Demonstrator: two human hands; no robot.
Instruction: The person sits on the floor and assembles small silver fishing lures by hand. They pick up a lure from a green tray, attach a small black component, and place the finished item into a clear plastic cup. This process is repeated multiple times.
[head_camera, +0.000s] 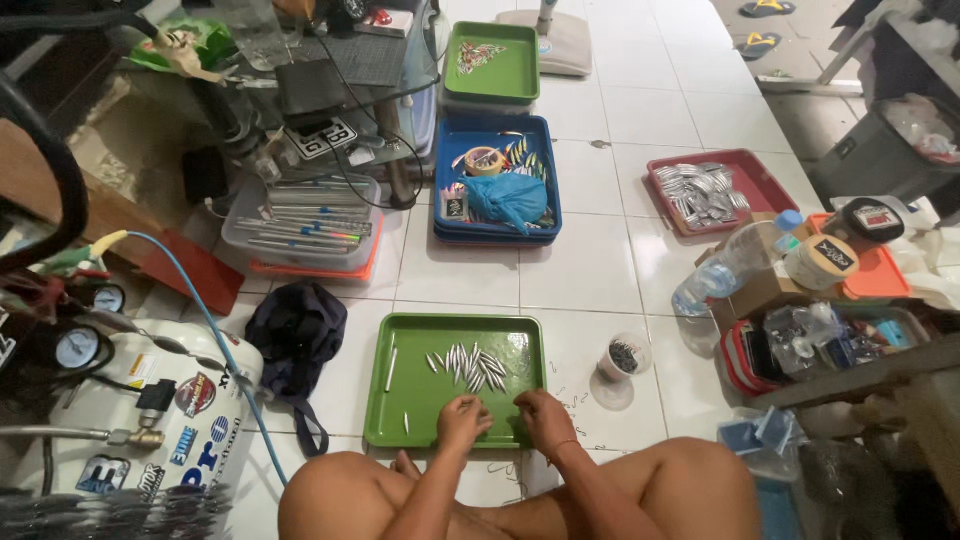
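I sit on the tiled floor with a green tray (400, 400) in front of my knees. A row of several small silvery lure-like pieces (470, 366) lies across its middle, with a thin white stick (391, 368) to their left. My left hand (463, 418) rests fingers curled at the tray's near edge, seemingly pinching a small piece, though I cannot tell for sure. Right beside it, my right hand (543, 412) sits on the tray's near right corner, fingers bent; what it holds is hidden.
A small clear cup (625, 357) of dark bits stands right of the tray. Farther off are a blue tray (497, 180) with a blue bag, another green tray (492, 62), a red tray (706, 190) of silver pieces, a plastic bottle (728, 268), and a white air compressor (140, 420) at left.
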